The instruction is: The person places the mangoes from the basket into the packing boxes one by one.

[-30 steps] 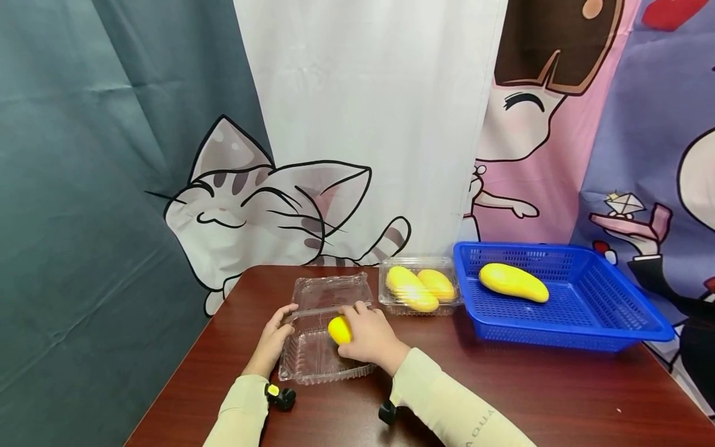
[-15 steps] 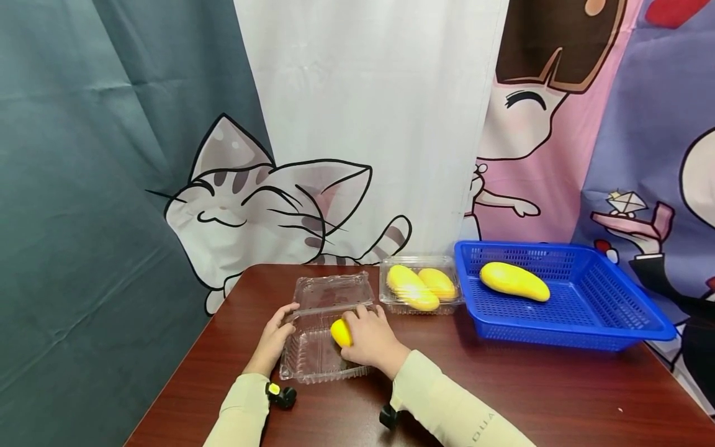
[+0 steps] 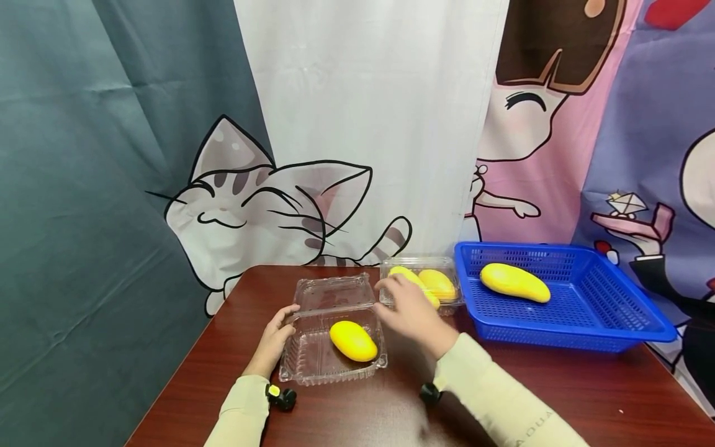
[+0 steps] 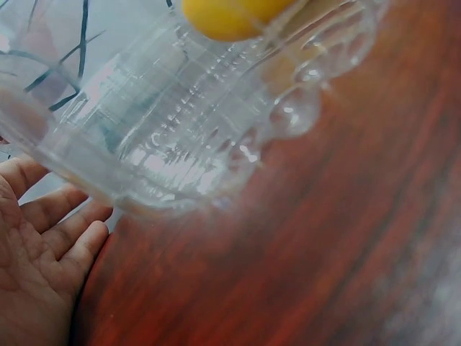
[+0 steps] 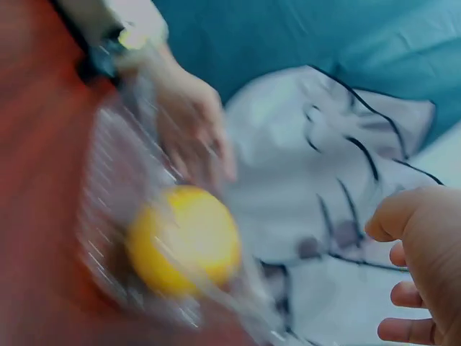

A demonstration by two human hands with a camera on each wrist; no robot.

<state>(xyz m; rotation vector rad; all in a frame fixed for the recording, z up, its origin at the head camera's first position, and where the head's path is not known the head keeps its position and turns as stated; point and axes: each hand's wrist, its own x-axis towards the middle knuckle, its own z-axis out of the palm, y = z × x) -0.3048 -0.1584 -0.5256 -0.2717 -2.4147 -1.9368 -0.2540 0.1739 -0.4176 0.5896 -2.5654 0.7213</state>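
1. Head view: In the low middle, a clear box [image 3: 307,359] sits on the brown worktop [image 3: 335,413], and its lid [image 3: 334,292] is tipped back behind it. A yellow fruit [image 3: 353,341] lies in the right part of this box. The left hand [image 3: 272,340] is at the box's left side, with its fingers loose and gripping nothing. The right hand [image 3: 414,313] is in the air, right of the box. Its fingers are a bit bent, but nothing is in them. Behind that hand is a second clear box [image 3: 421,261] with yellow fruits [image 3: 438,284] inside. On the right, a blue basket [image 3: 558,337] holds a long fruit [image 3: 514,282]. A big cloth [image 3: 357,81] with a cat picture hangs at the back.

2. Left wrist view: The left hand is at the lower left, palm showing. Its fingers are spread and let go, with the tips close to the clear box's edge. I cannot tell which tips touch it. The yellow fruit peeks in at the top.

3. Right wrist view: This one is blurry. The right hand is at the lower right, its fingers apart and holding nothing. The yellow fruit is in the clear box, left of the middle, below the left hand.
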